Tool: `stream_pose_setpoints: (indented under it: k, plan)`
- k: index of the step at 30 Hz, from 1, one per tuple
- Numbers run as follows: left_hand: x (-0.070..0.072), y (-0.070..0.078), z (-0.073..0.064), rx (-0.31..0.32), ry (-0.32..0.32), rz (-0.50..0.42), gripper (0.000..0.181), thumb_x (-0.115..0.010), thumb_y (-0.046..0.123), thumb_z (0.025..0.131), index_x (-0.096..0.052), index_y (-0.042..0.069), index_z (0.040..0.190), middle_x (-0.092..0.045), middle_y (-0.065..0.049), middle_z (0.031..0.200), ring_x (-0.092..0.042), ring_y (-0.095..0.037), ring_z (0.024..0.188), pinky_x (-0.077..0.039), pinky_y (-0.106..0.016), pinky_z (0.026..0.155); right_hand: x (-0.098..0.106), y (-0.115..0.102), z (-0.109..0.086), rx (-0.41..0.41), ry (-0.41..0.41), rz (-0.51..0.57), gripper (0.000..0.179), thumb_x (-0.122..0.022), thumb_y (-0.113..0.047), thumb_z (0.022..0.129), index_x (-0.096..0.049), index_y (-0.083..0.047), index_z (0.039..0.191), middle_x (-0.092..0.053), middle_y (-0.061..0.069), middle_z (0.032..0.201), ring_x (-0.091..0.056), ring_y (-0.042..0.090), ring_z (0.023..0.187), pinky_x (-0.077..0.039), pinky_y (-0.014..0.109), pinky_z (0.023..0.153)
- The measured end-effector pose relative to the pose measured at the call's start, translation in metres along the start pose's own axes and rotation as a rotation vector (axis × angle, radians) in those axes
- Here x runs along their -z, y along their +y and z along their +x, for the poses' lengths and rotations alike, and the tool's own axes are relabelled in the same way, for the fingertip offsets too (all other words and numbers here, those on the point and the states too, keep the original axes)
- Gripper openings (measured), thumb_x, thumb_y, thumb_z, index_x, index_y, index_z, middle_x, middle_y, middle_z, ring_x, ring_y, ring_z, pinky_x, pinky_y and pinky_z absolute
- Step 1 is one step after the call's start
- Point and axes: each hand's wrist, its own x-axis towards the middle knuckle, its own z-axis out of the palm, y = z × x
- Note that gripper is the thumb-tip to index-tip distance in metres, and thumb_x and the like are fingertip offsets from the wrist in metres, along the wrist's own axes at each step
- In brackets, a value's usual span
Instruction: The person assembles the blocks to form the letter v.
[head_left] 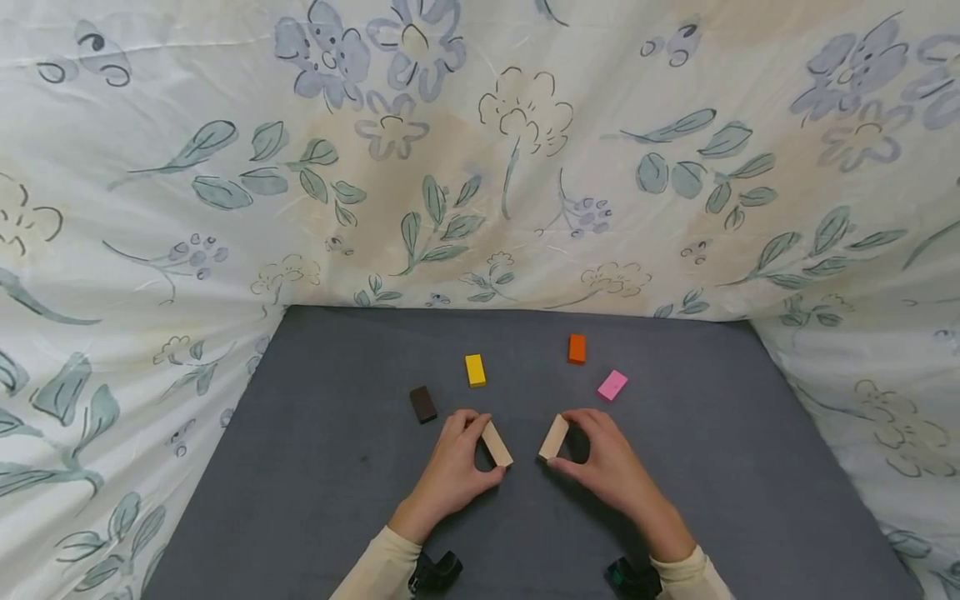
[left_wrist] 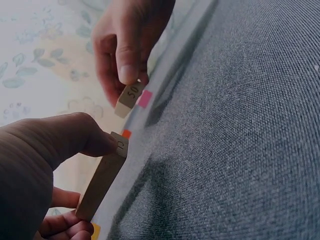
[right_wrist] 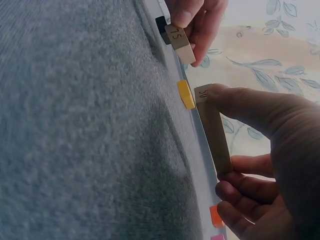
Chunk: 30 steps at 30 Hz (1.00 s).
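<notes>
My left hand point(head_left: 455, 468) pinches a plain wooden block point(head_left: 497, 444) lengthwise between thumb and fingertips. The end of this wooden block point(right_wrist: 179, 39) bears "75" in the right wrist view. A second wooden block point(head_left: 553, 438) is held the same way by my right hand point(head_left: 611, 467), and "50" is marked on its end point(left_wrist: 132, 91). Both blocks tilt inward at their near ends with a gap between them. Shadows on the cloth show apart from them, so they appear slightly raised. Part of each block's outer side is hidden by the fingers.
Beyond the hands, a dark brown block point(head_left: 423, 405) and a yellow block point(head_left: 476, 371) lie at left. An orange block point(head_left: 577, 349) and a pink block point(head_left: 612, 385) lie at right. Grey cloth point(head_left: 315, 483) covers the table; a floral curtain point(head_left: 480, 167) hangs behind and beside it.
</notes>
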Motion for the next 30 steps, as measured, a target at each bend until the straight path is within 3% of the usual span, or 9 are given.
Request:
stream_pose_setpoints:
  k: [30]
  plan:
    - [-0.007,-0.001,0.008,-0.003,-0.042,-0.019,0.076,-0.091,0.025,0.088,-0.058,-0.003,0.151,-0.053,-0.014,0.138,-0.052,-0.029,0.122,-0.053,-0.048,0.100,-0.016,-0.011,0.002,0.019,-0.057,0.016,0.069,-0.100,-0.030,0.080,-0.069,-0.003,0.135,-0.066,0.009,0.129,-0.062,0.028,0.118,-0.053,0.053,0.103]
